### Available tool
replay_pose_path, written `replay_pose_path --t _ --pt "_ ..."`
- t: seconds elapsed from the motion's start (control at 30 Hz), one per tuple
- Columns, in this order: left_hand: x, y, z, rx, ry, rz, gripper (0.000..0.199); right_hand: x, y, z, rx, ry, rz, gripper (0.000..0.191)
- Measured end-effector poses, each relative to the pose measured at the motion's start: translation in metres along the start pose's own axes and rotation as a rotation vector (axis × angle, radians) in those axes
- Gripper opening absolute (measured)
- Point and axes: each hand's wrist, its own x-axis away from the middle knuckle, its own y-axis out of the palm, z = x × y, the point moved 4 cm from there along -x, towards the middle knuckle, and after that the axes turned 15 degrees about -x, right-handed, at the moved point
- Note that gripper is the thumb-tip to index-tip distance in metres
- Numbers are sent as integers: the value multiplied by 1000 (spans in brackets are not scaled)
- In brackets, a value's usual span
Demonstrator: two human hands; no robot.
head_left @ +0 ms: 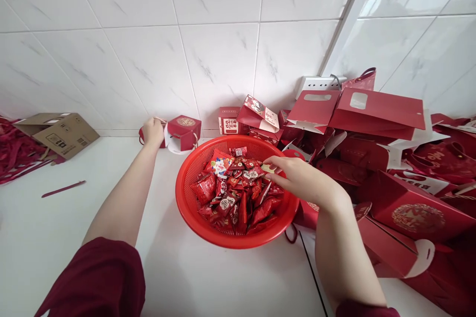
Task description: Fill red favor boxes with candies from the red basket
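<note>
A red plastic basket (238, 241) full of small wrapped sweets (228, 203), mostly red packets, stands on the white table. Over its right side, my right hand (297, 176) is closed, thumb and fingers pinching a small packet with a pale yellowish patch (268, 169). My left hand (153, 132) reaches to the wall and is closed around a small red box (162, 141), mostly hidden behind the fingers. Right beside it sits another red gift box (184, 131) with a gold round emblem, a white flap and a cord.
Red cartons (258, 116) stand behind the basket. Many red gift boxes (412, 208) are heaped on the right, in front of a white power strip (320, 84). At left lie a cardboard box (61, 133), red ribbons (22, 148) and a loose red strip (63, 188). A tiled wall bounds the back.
</note>
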Motion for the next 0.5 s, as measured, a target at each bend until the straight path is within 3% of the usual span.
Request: replay_pose_path --t 0.1,0.2,0.23,0.3,0.37,0.5 --pt "6 -40 16 101 1 68 38 -1 4 -7 -21 -34 1 33" --pt "34 -75 44 191 79 -4 41 0 7 -22 -111 -140 27 34" --pt "49 -85 54 220 120 -55 40 1 8 -28 -152 -180 37 37" --pt "86 -94 75 283 213 -319 42 4 9 -38 -224 -241 31 42" --pt "123 -98 85 231 179 -512 42 6 10 -44 -260 -269 -29 35" --pt "174 -88 94 200 210 -718 43 10 12 -51 -264 -274 -169 20"
